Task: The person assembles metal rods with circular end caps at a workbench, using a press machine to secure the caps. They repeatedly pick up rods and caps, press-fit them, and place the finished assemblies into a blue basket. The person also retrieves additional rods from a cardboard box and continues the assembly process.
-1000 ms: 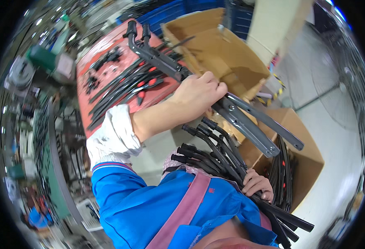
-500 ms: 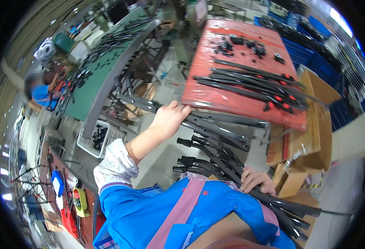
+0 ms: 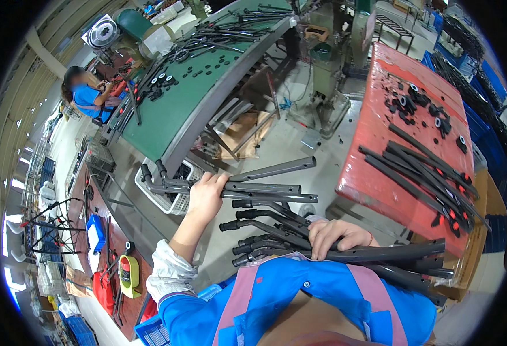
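Note:
My left hand (image 3: 207, 196) is closed around a few black metal tubes (image 3: 265, 188) with bent ends and small holes near their straight ends. These tubes stretch out to the right of my fist, in mid-air over the floor. Against my chest lies a larger bundle of similar black bent tubes (image 3: 392, 252), their dark grip-like ends pointing left. My right hand (image 3: 343, 237) rests over this bundle with its fingers curled onto the tubes; the thumb is partly hidden.
A red plastic-covered table (image 3: 360, 179) at right carries black tubes and small parts. The green-topped workbench (image 3: 167, 124) stands far left, a white basket (image 3: 178, 205) below its near end. A seated person (image 3: 89, 95) works beyond it. A brown table (image 3: 115, 216) holds tools at left.
My view has swung left, so the red table sits farther right. My left hand has carried its tubes away from the red table's edge. My right hand stays on its bundle.

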`<state>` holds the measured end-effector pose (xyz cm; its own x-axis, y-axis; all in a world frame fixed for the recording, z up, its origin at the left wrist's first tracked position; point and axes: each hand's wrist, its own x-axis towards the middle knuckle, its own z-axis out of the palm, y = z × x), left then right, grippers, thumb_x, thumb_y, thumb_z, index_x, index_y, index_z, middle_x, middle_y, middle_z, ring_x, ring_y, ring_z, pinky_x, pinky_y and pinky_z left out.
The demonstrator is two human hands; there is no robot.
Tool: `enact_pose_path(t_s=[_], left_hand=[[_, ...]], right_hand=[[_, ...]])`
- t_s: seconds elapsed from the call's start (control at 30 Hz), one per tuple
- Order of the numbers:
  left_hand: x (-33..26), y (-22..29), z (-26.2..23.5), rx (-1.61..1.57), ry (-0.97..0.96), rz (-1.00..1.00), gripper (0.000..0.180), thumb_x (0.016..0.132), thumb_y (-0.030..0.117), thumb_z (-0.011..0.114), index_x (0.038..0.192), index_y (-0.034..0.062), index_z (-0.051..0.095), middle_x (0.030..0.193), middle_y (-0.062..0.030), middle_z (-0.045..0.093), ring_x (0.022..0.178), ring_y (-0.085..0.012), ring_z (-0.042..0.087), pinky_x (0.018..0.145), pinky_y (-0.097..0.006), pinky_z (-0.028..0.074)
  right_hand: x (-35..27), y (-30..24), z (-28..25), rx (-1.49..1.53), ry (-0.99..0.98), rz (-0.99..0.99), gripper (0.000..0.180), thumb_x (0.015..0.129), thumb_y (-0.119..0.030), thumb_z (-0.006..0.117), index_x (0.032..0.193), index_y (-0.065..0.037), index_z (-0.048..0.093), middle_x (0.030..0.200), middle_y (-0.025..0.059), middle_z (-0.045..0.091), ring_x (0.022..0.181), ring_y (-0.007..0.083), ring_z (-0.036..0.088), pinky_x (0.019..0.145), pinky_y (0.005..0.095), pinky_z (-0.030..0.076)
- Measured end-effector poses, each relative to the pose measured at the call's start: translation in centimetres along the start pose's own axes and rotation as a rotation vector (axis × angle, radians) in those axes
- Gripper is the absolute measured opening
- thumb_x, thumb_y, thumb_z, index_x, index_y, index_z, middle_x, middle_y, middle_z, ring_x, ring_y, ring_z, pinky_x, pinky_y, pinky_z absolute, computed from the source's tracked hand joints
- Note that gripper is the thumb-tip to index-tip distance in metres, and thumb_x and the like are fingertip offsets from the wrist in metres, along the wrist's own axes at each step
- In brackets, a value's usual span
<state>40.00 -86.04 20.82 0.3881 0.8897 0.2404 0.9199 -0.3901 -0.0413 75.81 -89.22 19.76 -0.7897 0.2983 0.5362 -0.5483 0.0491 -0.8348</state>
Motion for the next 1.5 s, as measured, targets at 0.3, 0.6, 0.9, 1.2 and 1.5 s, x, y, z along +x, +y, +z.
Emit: enact_pose_path(t_s=[0.3, 0.6, 0.9, 1.2, 1.5], left_hand=[[17.0, -13.8, 4.4, 0.109, -0.007, -0.014, 0.039, 0.067, 0.0, 0.062, 0.104, 0.0096, 0.058, 0.09, -0.0061, 0.064, 0.09, -0.0265, 0.059, 0.07, -0.038, 0.053], [38.5, -27.2, 10.3, 0.189, -0.028, 0.066, 0.037, 0.07, 0.0, 0.061, 0.105, 0.0109, 0.057, 0.09, -0.0047, 0.064, 0.089, -0.0268, 0.059, 0.071, -0.04, 0.052], [67.4, -39.5, 20.0, 0.115, 0.143, 0.294, 0.036, 0.071, -0.002, 0.057, 0.105, 0.0098, 0.056, 0.087, -0.0062, 0.063, 0.09, -0.0277, 0.06, 0.07, -0.04, 0.053], [98.9, -50.0, 30.7, 0.131, 0.165, 0.413, 0.031, 0.079, 0.002, 0.054, 0.108, 0.013, 0.056, 0.091, -0.0057, 0.063, 0.095, -0.0267, 0.059, 0.075, -0.039, 0.052], [118.2, -54.1, 40.6, 0.123, 0.156, 0.398, 0.012, 0.087, 0.012, 0.05, 0.099, 0.014, 0.055, 0.089, -0.0054, 0.066, 0.098, -0.0263, 0.06, 0.073, -0.04, 0.052]], right_hand=[[8.6, 6.6, -21.2, 0.064, -0.065, -0.055, 0.054, 0.093, -0.044, 0.044, 0.097, 0.001, 0.073, 0.104, 0.0148, 0.07, 0.094, 0.0281, 0.054, 0.089, 0.0397, 0.032], [12.9, 7.0, -36.3, -0.057, 0.144, -0.089, 0.051, 0.092, -0.041, 0.045, 0.093, 0.002, 0.071, 0.103, 0.0165, 0.07, 0.095, 0.0289, 0.056, 0.09, 0.0413, 0.034], [19.7, 10.8, -51.4, -0.32, 0.46, -0.141, 0.055, 0.088, -0.039, 0.04, 0.092, 0.006, 0.07, 0.098, 0.0221, 0.07, 0.089, 0.0311, 0.056, 0.086, 0.0397, 0.036], [27.7, 12.9, -62.8, -0.389, 0.766, -0.043, 0.059, 0.088, -0.041, 0.038, 0.092, 0.008, 0.07, 0.099, 0.0238, 0.069, 0.093, 0.0336, 0.055, 0.093, 0.0404, 0.034], [31.9, 15.7, -68.9, -0.397, 1.118, 0.054, 0.061, 0.094, -0.043, 0.036, 0.092, 0.007, 0.072, 0.097, 0.0212, 0.071, 0.092, 0.0327, 0.06, 0.092, 0.0405, 0.036]])
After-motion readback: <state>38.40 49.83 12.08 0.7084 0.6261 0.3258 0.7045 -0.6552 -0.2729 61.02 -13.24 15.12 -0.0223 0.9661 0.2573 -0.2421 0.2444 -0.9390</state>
